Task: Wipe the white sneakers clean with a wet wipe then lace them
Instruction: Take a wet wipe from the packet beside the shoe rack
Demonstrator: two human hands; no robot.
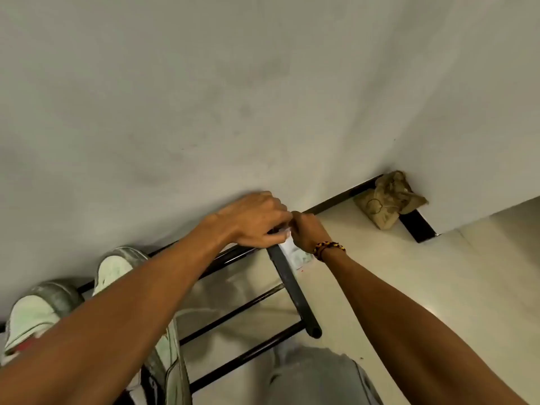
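Two bare forearms reach forward over a black metal rack point(287, 283) set against a pale wall point(263, 83).
Left hand point(257, 222): palm down at the rack's far corner, fingers curled, pinching a small white packet point(287, 233), probably the wet wipes.
Right hand point(306, 232): meets the left at the same packet, fingers bent onto its upper edge; exact grip cannot be told. Beaded bracelet point(328, 248) on the wrist.
White sneakers point(117, 271): two, toes toward the wall, on the rack's left part, partly hidden by the left forearm.
Brown cloth bag point(387, 200): on the floor point(380, 273) in the corner, tied shut.
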